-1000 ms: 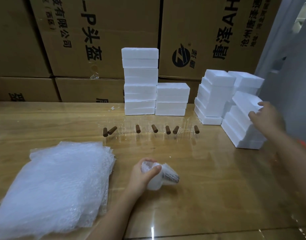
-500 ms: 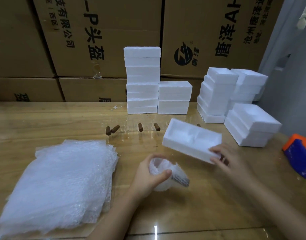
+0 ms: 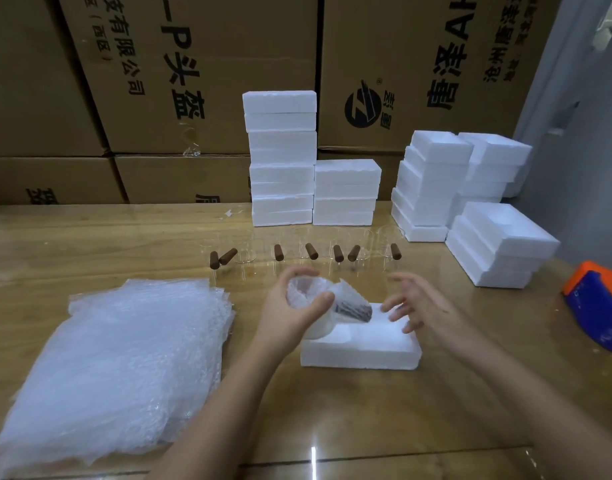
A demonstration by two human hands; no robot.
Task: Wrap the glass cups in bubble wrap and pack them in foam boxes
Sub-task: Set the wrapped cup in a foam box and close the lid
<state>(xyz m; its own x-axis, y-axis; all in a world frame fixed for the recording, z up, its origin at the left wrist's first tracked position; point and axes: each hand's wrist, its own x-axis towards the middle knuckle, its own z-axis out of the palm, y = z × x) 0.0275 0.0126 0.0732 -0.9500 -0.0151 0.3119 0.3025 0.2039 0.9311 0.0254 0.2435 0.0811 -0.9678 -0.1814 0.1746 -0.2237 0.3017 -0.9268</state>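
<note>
Left hand gripping bubble-wrapped glass cup over open foam box on tabletop, right hand released, fingers spread beside it

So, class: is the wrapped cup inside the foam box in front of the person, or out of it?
Out. The left hand grips the wrapped cup tilted above the foam box, whose visible recess holds nothing.

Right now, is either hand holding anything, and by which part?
The left hand grips the wrapped cup around its upper, open end, thumb across the front. The right hand holds nothing; its fingers are spread above the foam box.
</note>
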